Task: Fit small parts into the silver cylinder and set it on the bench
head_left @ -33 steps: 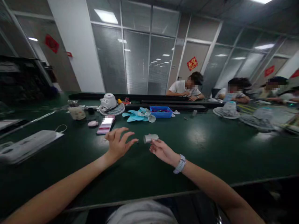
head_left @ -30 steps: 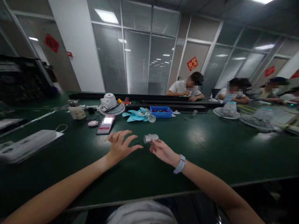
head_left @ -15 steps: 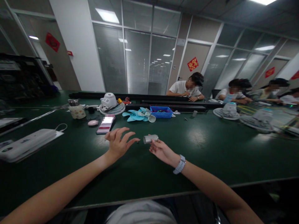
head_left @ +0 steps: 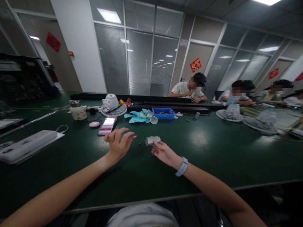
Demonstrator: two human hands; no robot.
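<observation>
- left hand (head_left: 117,145) pulled back, now farther from silver cylinder (head_left: 152,140) than before
- left thumb nearer its fingers, pointing less toward cylinder
- small dark piece (head_left: 139,144) beside cylinder now well apart from thumb, was right by it

A single view looks out from the wearer's head, facing forward and down across the dark green counter (head_left: 213,160). It sits above the near edge of the counter, close enough that grey clothing (head_left: 144,216) shows at the bottom. Both forearms run in from the lower corners, bringing the left hand (head_left: 118,143) and right hand (head_left: 165,153), with its silvery cylinder (head_left: 152,140), near the middle at arm's reach. The very wide frame takes in a white power strip (head_left: 28,146) at the left, seated people (head_left: 188,90) farther off at the right, and glass partitions (head_left: 139,60) and ceiling lights (head_left: 109,15) beyond; uprights towards the sides lean.
</observation>
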